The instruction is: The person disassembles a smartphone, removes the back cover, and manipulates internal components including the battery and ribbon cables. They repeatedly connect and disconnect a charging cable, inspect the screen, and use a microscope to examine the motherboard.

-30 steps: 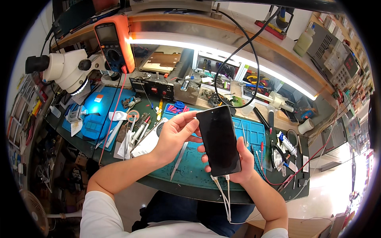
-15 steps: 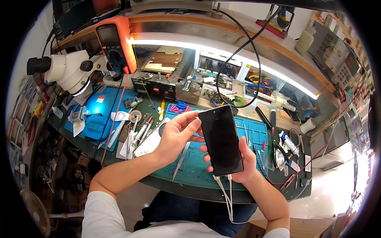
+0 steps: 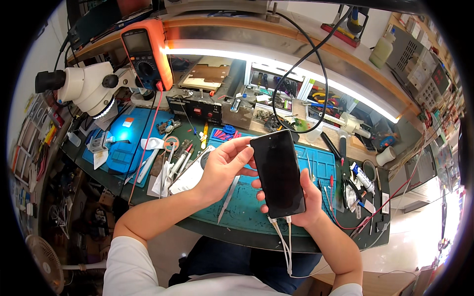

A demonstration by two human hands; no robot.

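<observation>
A black smartphone [image 3: 276, 172] with its screen dark is upright between my two hands. My left hand [image 3: 227, 167] is closed at its upper left edge, thumb and index finger at the corner. My right hand [image 3: 310, 202] grips the lower part, fingertips showing past the left side. Two white cables [image 3: 289, 237] hang below the phone, their upper ends partly hidden. Under my hands lies a blue work mat [image 3: 212, 212] with a thin blade-like tool [image 3: 228, 200]. A white rectangular item [image 3: 181, 183] lies left of my left hand.
An orange multimeter [image 3: 145, 54] and microscope [image 3: 86, 89] stand at upper left, over a blue pad [image 3: 128, 128]. Loose tools and a tube [image 3: 363, 177] crowd the right side. A looped black cable [image 3: 323, 98] hangs above the bench. A fan [image 3: 42, 261] is at lower left.
The whole view, hands and phone included, has shifted slightly to the right in the picture. The grip on the phone looks the same.
</observation>
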